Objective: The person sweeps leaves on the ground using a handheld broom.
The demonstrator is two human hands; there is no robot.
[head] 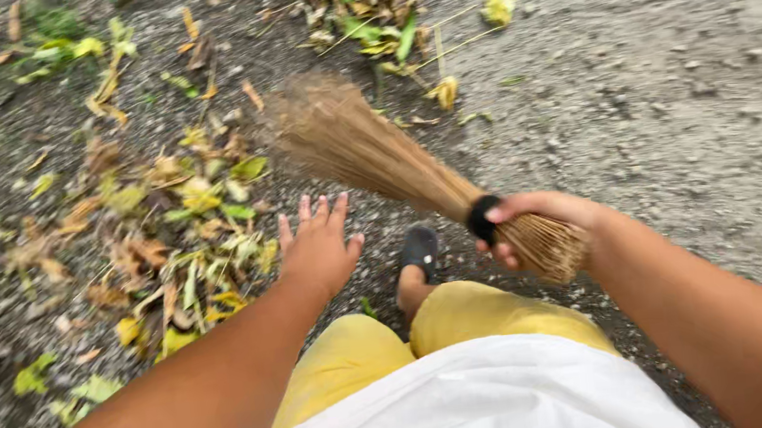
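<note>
Stick broom [365, 150] (stiff, fanned bristles) gripped by right hand [533, 226]; left hand [319, 249] spread open.

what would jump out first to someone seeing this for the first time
The stick broom in mid-frame, gripped near its black band by the right hand, its bristles blurred over the gravel ground. Next, the yellow and brown fallen leaves scattered at left, with the empty left hand spread open beside them.

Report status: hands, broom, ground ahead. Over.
Right hand shut on broom at its bound end. Left hand open, empty, fingers spread. Leaves scattered left on gravel ground. Bristles blurred.
</note>
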